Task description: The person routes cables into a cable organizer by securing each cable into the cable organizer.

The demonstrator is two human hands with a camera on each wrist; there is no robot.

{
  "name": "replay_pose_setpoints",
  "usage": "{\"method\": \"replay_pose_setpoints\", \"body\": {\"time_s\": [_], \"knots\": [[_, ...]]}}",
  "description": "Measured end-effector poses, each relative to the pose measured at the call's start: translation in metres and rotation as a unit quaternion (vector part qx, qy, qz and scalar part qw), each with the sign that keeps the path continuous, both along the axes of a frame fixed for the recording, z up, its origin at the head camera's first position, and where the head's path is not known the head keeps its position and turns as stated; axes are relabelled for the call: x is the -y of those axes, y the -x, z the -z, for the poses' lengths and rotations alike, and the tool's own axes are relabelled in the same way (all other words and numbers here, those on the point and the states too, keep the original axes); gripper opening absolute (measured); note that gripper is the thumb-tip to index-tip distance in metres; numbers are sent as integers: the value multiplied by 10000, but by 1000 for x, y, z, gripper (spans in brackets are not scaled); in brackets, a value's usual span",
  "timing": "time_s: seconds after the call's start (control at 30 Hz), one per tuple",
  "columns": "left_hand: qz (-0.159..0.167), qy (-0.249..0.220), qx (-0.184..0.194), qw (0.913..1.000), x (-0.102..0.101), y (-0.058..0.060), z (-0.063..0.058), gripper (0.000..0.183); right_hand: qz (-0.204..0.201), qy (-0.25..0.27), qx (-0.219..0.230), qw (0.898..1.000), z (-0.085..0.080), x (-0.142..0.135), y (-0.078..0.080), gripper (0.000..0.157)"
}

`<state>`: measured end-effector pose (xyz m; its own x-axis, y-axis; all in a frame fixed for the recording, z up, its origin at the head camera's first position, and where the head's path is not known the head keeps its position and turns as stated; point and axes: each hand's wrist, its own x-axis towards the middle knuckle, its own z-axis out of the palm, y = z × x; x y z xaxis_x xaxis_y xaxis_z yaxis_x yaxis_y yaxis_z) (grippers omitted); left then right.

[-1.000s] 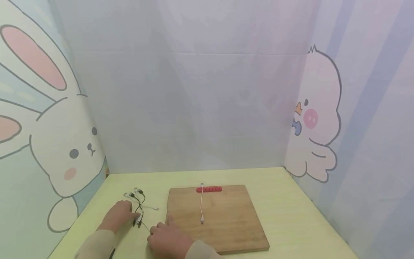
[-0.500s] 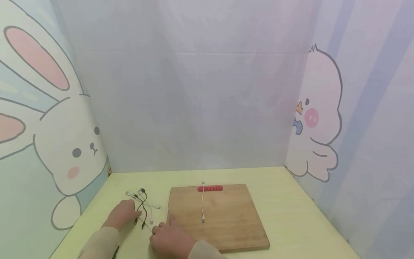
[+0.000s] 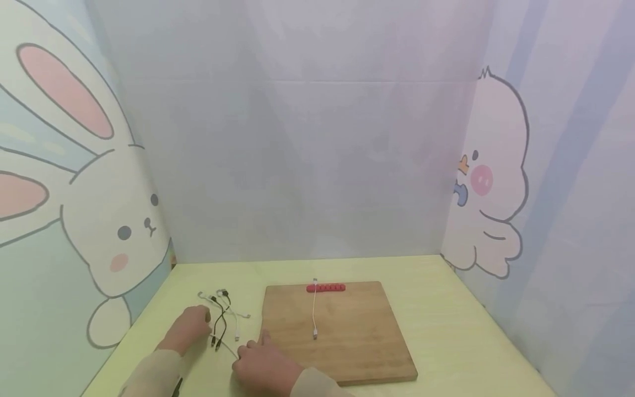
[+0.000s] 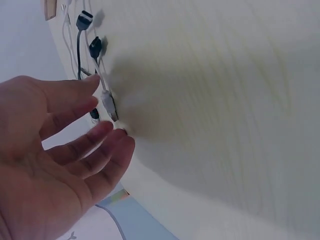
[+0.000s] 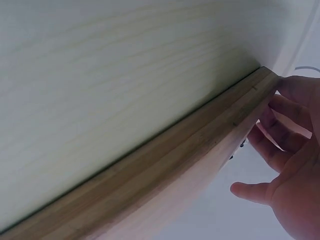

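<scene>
My left hand [image 3: 188, 331] is beside a pile of short black [image 3: 221, 320] and white USB cables. In the left wrist view its fingers are loosely bent, apart from the thumb, with a white connector [image 4: 108, 101] close by the fingertips. From there a white cable [image 3: 227, 347] runs to my right hand [image 3: 265, 366], whose bent thumb and fingers appear to pinch its near end; the fingertips are partly hidden. One finger of that hand reaches over the left edge of the wooden board [image 3: 357, 347]. Another white cable [image 3: 314, 311] lies across a red cable-clip strip [image 3: 329, 288] on the board.
The board lies on a pale yellow table [image 3: 436, 314], its thick edge [image 5: 150, 170] filling the right wrist view. Behind the table stands a grey backdrop [image 3: 307, 165]. Side panels with a cartoon rabbit [image 3: 124, 220] and a chick [image 3: 496, 204] flank the table.
A white connector and the black cables have shifted right, away from my left hand, and lie more spread out. More of the white cable between the hands shows. My right hand stays by the board.
</scene>
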<state>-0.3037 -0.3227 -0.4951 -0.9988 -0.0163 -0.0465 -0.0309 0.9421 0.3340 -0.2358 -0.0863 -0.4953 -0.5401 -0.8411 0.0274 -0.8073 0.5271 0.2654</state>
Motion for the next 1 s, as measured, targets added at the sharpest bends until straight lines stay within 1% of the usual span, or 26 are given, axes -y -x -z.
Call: {"method": "replay_pose_setpoints", "body": {"time_s": [0.2, 0.33, 0.43, 0.63, 0.7, 0.8, 0.87, 0.93, 1.0], "knots": [[-118, -132, 97, 9998, 0, 0, 0, 25, 10, -27, -125, 9999, -2, -1, 0, 6], [-147, -300, 74, 9994, 2, -2, 0, 25, 107, -119, 139, 9998, -1, 0, 1, 6], [-163, -460, -20, 9988, 5, -3, 0, 25, 177, -96, 282, 9994, 1, 1, 1, 10], [-110, -708, -183, 9973, 8, -6, -7, 26, 194, 2, 401, 9990, 2, 0, 1, 13], [-38, -741, -123, 9972, 9, -7, -10, 26, 175, 11, 348, 9992, 2, 0, 0, 14], [78, -733, 81, 9972, 8, -10, -11, 25, 166, 18, 310, 9994, 1, 0, 0, 14], [169, -686, 235, 9972, 7, -13, -10, 25, 185, 10, 357, 9992, 1, 0, 0, 13], [238, -636, 336, 9971, 5, -15, -8, 24, 207, -20, 500, 9985, 0, 0, 1, 12], [292, -598, 438, 9968, 2, -18, -7, 24, 185, -45, 608, 9980, -1, 0, 1, 14]]}}
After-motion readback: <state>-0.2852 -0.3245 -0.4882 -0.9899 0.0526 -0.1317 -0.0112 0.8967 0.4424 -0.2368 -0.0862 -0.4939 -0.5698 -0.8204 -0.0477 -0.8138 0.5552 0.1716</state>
